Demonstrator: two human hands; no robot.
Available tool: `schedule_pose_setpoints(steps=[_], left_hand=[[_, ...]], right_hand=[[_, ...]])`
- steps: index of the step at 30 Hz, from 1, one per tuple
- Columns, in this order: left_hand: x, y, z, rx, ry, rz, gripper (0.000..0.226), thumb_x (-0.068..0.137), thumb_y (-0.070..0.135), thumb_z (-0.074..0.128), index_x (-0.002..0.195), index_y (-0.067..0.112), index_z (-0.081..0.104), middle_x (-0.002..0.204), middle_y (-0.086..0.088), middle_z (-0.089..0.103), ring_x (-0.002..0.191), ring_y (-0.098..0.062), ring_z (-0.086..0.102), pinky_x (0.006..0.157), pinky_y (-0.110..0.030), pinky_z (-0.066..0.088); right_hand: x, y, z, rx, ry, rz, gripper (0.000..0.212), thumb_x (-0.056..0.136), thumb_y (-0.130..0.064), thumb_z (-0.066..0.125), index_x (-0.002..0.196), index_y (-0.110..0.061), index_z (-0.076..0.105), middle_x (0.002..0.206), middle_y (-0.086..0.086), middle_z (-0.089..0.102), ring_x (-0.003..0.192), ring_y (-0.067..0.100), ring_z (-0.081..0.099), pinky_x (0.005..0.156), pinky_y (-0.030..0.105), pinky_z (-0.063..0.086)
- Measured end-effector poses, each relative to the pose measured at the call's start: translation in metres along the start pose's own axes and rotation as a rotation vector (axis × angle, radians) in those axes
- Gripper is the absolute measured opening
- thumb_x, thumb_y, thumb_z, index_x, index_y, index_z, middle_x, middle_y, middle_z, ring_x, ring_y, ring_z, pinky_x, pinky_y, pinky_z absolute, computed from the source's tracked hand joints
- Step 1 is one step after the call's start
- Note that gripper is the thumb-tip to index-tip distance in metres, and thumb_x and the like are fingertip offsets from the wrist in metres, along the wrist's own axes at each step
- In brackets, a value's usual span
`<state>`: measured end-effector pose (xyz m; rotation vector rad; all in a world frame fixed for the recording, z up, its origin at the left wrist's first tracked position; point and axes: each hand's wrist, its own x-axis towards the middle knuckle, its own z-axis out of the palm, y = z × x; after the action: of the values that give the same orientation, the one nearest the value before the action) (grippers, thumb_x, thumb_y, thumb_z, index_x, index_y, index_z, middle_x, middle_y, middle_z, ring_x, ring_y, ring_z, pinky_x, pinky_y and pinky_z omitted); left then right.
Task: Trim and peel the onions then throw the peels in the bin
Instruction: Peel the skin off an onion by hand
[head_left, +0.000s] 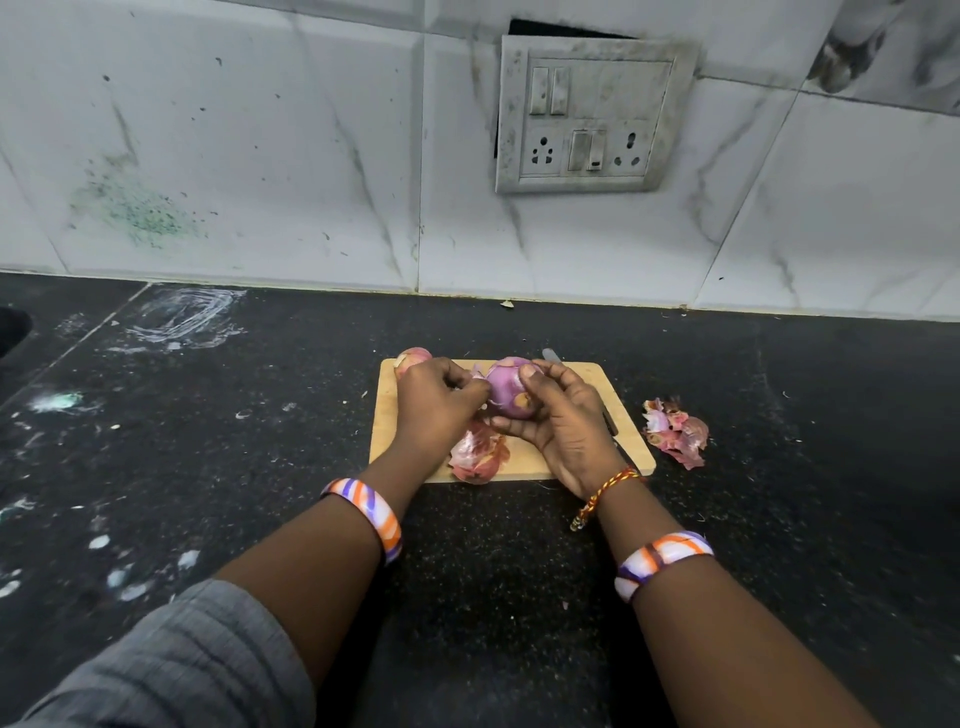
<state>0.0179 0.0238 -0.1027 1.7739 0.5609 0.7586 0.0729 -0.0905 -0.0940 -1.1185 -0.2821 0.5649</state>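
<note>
A purple onion, partly peeled, is held over a wooden cutting board. My right hand grips it from the right and below, thumb on top. My left hand pinches a strip of skin at the onion's left side. Another onion, with its skin on, lies at the board's far left corner, half hidden behind my left hand. Loose pink peels lie on the board below my hands. A knife lies along the board's right side; only its tip and a bit of handle show.
A second heap of onion peels lies on the black counter right of the board. The counter is smeared with white marks on the left. A tiled wall with a switch and socket plate rises behind. No bin is in view.
</note>
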Motion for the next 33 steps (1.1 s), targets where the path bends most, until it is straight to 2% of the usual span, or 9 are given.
schedule_pose_setpoints(steps=[3,7,10,13,17,20,25,30,33], left_hand=[[0.0,0.0,0.0,-0.147,0.012,-0.069,0.026,0.075,-0.003,0.062,0.057,0.012,0.052,0.056,-0.004,0.053,0.052,-0.013,0.051,0.055,-0.026,0.043],[0.0,0.001,0.0,-0.23,-0.024,-0.102,0.027,0.077,-0.007,0.059,0.059,0.01,0.049,0.055,-0.006,0.053,0.037,0.0,0.051,0.044,-0.016,0.045],[-0.001,0.0,0.001,-0.22,-0.052,-0.097,0.03,0.077,-0.01,0.056,0.059,0.01,0.044,0.052,-0.007,0.049,0.036,-0.004,0.049,0.045,-0.02,0.044],[0.0,-0.001,0.002,-0.112,-0.065,-0.04,0.03,0.075,-0.009,0.055,0.058,0.011,0.041,0.054,-0.007,0.047,0.04,-0.007,0.049,0.051,-0.024,0.045],[0.001,-0.003,0.002,-0.135,-0.06,0.006,0.027,0.076,-0.007,0.054,0.065,0.016,0.047,0.058,-0.004,0.049,0.051,-0.019,0.048,0.054,-0.033,0.043],[0.0,-0.003,0.002,-0.201,-0.094,-0.001,0.033,0.082,-0.007,0.047,0.078,0.024,0.057,0.059,0.0,0.05,0.043,-0.012,0.043,0.044,-0.024,0.037],[-0.001,0.0,0.004,-0.226,-0.159,-0.008,0.041,0.088,-0.003,0.034,0.057,0.014,0.056,0.045,0.011,0.052,0.042,-0.004,0.043,0.046,-0.021,0.033],[-0.009,0.008,0.003,-0.153,-0.278,0.06,0.027,0.089,0.017,0.054,0.063,0.013,0.058,0.061,0.0,0.059,0.052,-0.009,0.056,0.056,-0.026,0.047],[-0.011,0.009,0.005,-0.058,-0.33,0.087,0.02,0.081,0.031,0.065,0.077,0.012,0.065,0.071,0.002,0.066,0.058,-0.009,0.064,0.059,-0.022,0.05]], right_hand=[[-0.002,-0.003,0.001,0.064,-0.004,0.02,0.005,0.092,-0.011,0.051,0.096,-0.009,0.053,0.101,0.021,0.059,0.071,0.031,0.062,0.052,0.03,0.057],[-0.005,-0.007,0.005,0.075,-0.008,0.011,0.011,0.095,-0.013,0.046,0.085,-0.015,0.052,0.08,0.012,0.063,0.067,0.031,0.06,0.046,0.026,0.053],[-0.002,-0.006,0.001,0.176,0.032,0.053,0.015,0.096,-0.019,0.043,0.097,-0.01,0.054,0.079,0.013,0.064,0.059,0.023,0.06,0.041,0.021,0.049],[0.004,-0.006,-0.009,0.484,0.089,0.075,0.037,0.095,-0.029,0.032,0.116,-0.001,0.044,0.083,0.015,0.057,0.047,0.014,0.055,0.036,0.015,0.039],[0.007,-0.002,-0.01,0.375,0.121,0.053,0.044,0.096,-0.035,0.037,0.123,0.0,0.043,0.081,0.016,0.057,0.044,0.012,0.055,0.035,0.015,0.039],[0.003,0.0,-0.007,0.313,0.078,0.043,0.053,0.093,-0.035,0.046,0.131,0.002,0.039,0.083,0.019,0.057,0.052,0.015,0.06,0.042,0.02,0.048],[0.0,-0.003,-0.005,0.305,0.001,0.015,0.056,0.089,-0.016,0.055,0.137,0.001,0.032,0.086,0.019,0.057,0.061,0.018,0.064,0.056,0.028,0.056],[0.002,-0.001,-0.005,0.345,-0.011,0.03,0.057,0.091,-0.03,0.049,0.138,-0.002,0.032,0.096,0.018,0.057,0.081,0.023,0.061,0.075,0.042,0.056],[0.003,-0.002,-0.005,0.313,-0.04,0.001,0.053,0.087,-0.032,0.049,0.133,-0.008,0.039,0.108,0.016,0.057,0.093,0.023,0.058,0.082,0.038,0.052]])
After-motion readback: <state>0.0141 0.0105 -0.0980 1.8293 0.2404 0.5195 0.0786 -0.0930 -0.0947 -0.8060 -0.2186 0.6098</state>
